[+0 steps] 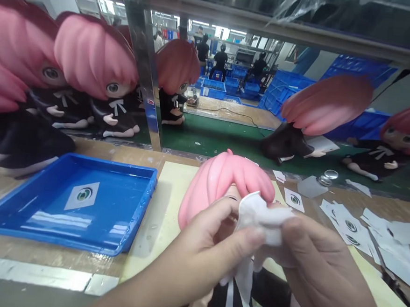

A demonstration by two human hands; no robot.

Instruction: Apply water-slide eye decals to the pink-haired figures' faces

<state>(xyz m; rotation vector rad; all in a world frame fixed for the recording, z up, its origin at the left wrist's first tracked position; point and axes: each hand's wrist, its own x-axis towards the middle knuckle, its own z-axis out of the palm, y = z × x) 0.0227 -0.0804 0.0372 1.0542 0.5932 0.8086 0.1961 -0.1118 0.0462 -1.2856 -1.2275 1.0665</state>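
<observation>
A pink-haired figurine (212,182) in a black outfit stands right before me, its face mostly covered by my hands. My left hand (220,241) pinches a crumpled white tissue (262,216) between thumb and fingers. From the other side my right hand (317,259) grips the same tissue, held in front of the figurine's face. Part of the tissue hangs down toward the ribbon (229,302) on its chest. Yellow paper (178,179) lies beneath the figurine.
To the left, a blue tray (141,205) of water holds an eye decal (83,194). On the right lie eye decal sheets (350,224), scissors (389,278) and a small glass bottle (326,178). More pink-haired figurines (95,57) line the green surface behind. People (220,61) sit farther back.
</observation>
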